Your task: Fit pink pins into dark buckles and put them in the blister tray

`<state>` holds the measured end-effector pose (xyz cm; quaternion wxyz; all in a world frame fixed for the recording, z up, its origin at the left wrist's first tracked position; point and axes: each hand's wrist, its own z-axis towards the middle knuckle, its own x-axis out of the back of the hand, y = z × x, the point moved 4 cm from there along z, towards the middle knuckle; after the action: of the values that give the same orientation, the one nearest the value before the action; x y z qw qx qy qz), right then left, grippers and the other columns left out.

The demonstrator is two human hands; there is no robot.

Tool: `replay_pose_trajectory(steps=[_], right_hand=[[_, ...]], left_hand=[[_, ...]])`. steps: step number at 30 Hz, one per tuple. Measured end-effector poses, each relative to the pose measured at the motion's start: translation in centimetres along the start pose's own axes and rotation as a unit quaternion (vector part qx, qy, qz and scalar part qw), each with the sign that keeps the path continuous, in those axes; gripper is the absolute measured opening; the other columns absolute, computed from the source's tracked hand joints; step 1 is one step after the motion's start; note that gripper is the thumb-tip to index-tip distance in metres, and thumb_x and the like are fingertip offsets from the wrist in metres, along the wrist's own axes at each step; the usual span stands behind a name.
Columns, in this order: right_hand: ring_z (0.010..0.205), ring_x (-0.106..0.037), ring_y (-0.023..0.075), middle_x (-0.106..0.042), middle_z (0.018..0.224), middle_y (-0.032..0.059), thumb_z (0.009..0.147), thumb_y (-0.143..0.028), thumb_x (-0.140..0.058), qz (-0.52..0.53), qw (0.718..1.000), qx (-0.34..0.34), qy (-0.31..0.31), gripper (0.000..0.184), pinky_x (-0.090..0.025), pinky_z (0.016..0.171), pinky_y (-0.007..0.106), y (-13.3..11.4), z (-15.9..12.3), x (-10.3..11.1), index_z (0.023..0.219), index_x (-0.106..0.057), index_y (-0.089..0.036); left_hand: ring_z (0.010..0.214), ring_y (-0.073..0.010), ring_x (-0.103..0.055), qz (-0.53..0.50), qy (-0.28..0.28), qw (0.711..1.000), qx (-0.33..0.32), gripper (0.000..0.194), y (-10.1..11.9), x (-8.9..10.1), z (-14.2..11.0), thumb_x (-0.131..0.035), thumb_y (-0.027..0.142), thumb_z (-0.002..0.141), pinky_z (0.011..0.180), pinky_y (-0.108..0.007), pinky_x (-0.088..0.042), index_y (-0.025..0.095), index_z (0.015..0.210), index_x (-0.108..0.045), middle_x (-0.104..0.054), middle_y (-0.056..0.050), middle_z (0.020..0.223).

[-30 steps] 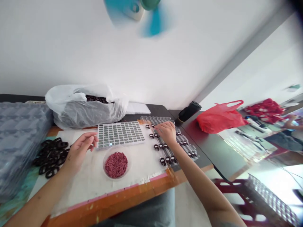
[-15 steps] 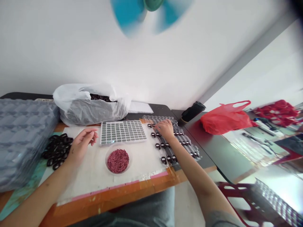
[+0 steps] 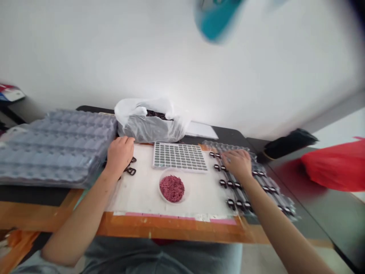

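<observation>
Lying black rings (image 3: 131, 171): partly hidden under the left hand (image 3: 119, 154), some just right of it.
Left hand: fingers curled; cannot tell whether it grips any.
Clear tray (image 3: 219, 145): under the right hand (image 3: 237, 163), black pieces (image 3: 230, 204) in rows.
Right hand: fingers bent downward; grip hidden.
White grid (image 3: 180, 156): between the 2 hands.
Bowl (image 3: 172, 172): between them, nearer the body, holding pink sticks (image 3: 172, 188).
Stacked trays (image 3: 54, 148): left of the left hand.

Blurred teal fan (image 3: 216, 23), apparently, before white wall (image 3: 114, 57); red bag (image 3: 338, 165) far right.
</observation>
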<state>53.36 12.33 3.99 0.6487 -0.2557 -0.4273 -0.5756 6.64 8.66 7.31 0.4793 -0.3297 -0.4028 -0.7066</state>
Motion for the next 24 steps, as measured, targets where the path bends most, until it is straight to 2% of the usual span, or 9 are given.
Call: replay_pose_trajectory(steps=[2,4,7,10,13,15,19,22,24], right_hand=[[0.086,-0.058,0.0233,-0.076,0.089,0.0075,0.092,-0.036,-0.049,0.004,0.998,-0.02,0.058,0.033,-0.034,0.091,0.039,-0.4,0.5,1.0,0.084,-0.077,-0.019],[0.086,-0.059,0.0232,-0.076,0.09,0.0056,0.093,-0.037,-0.049,0.021,0.995,-0.027,0.098,0.033,-0.035,0.092,0.038,-1.6,1.0,2.3,0.083,-0.077,-0.021],[0.088,-0.061,0.0221,-0.076,0.089,0.0037,0.093,-0.035,-0.051,0.057,0.992,0.0,0.116,0.029,-0.034,0.097,0.038,-5.3,1.8,4.5,0.084,-0.076,-0.022],[0.09,-0.061,0.021,-0.076,0.091,0.0018,0.094,-0.032,-0.054,0.1,0.987,0.047,0.113,0.024,-0.033,0.102,0.039,-9.4,2.6,5.9,0.086,-0.075,-0.023],[0.092,-0.06,0.021,-0.076,0.092,0.0017,0.093,-0.03,-0.055,0.132,0.984,0.076,0.088,0.021,-0.032,0.104,0.04,-12.4,3.5,5.9,0.091,-0.075,-0.024],[0.091,-0.059,0.0213,-0.076,0.091,0.0022,0.092,-0.028,-0.056,0.14,0.986,0.078,0.048,0.02,-0.034,0.1,0.039,-13.4,4.5,4.9,0.094,-0.076,-0.024],[0.094,-0.056,0.0222,-0.076,0.097,0.0028,0.091,-0.023,-0.056,0.137,0.986,0.051,-0.076,0.022,-0.034,0.095,0.036,-14.0,6.8,1.4,0.095,-0.077,-0.024],[0.097,-0.054,0.0223,-0.075,0.1,0.0028,0.089,-0.021,-0.057,0.131,0.983,0.048,-0.117,0.021,-0.031,0.096,0.036,-14.4,8.4,-0.8,0.092,-0.078,-0.024],[0.099,-0.054,0.0218,-0.075,0.101,0.0023,0.088,-0.02,-0.057,0.128,0.982,0.046,-0.127,0.022,-0.028,0.097,0.035,-14.7,9.2,-1.9,0.092,-0.078,-0.025]], left_hand=[[0.097,-0.0307,-0.061,0.083,-0.089,0.992,-0.032,0.031,-1.0,-0.1,0.0,-0.04,0.013,0.09,0.08,-0.039,-0.045,0.014,0.099,-0.07,-0.068,-0.016,0.097],[0.1,-0.0297,-0.061,0.073,-0.169,0.981,-0.064,0.029,-1.8,-0.7,-0.2,-0.044,0.014,0.09,0.083,-0.038,-0.045,0.013,0.1,-0.071,-0.069,-0.015,0.101],[0.106,-0.0281,-0.06,0.028,-0.215,0.971,-0.103,0.026,-2.2,-1.3,-0.6,-0.055,0.027,0.09,0.089,-0.035,-0.043,0.016,0.107,-0.072,-0.07,-0.012,0.108],[0.105,-0.0313,-0.06,0.055,-0.208,0.973,-0.089,0.034,-2.1,-1.5,-0.6,-0.065,0.04,0.085,0.087,-0.036,-0.042,0.017,0.109,-0.072,-0.071,-0.013,0.103],[0.098,-0.0342,-0.062,0.095,-0.215,0.97,-0.068,0.035,-1.8,-1.8,-0.6,-0.069,0.045,0.081,0.08,-0.037,-0.042,0.016,0.099,-0.075,-0.072,-0.015,0.092],[0.094,-0.0347,-0.062,0.107,-0.222,0.967,-0.058,0.03,-1.7,-2.1,-0.6,-0.069,0.044,0.081,0.077,-0.037,-0.041,0.017,0.092,-0.076,-0.071,-0.015,0.087],[0.09,-0.0347,-0.062,0.093,-0.212,0.971,-0.06,0.021,-1.6,-2.5,-0.7,-0.067,0.037,0.082,0.073,-0.037,-0.041,0.019,0.089,-0.075,-0.072,-0.013,0.083],[0.092,-0.0333,-0.063,0.024,-0.141,0.989,-0.04,0.025,-1.1,-2.3,-0.6,-0.061,0.038,0.087,0.075,-0.038,-0.041,0.019,0.099,-0.072,-0.072,-0.012,0.09],[0.092,-0.0308,-0.063,-0.073,-0.086,0.994,0.003,0.032,-0.7,-2.3,-0.6,-0.057,0.043,0.089,0.077,-0.038,-0.042,0.021,0.109,-0.068,-0.072,-0.011,0.097]])
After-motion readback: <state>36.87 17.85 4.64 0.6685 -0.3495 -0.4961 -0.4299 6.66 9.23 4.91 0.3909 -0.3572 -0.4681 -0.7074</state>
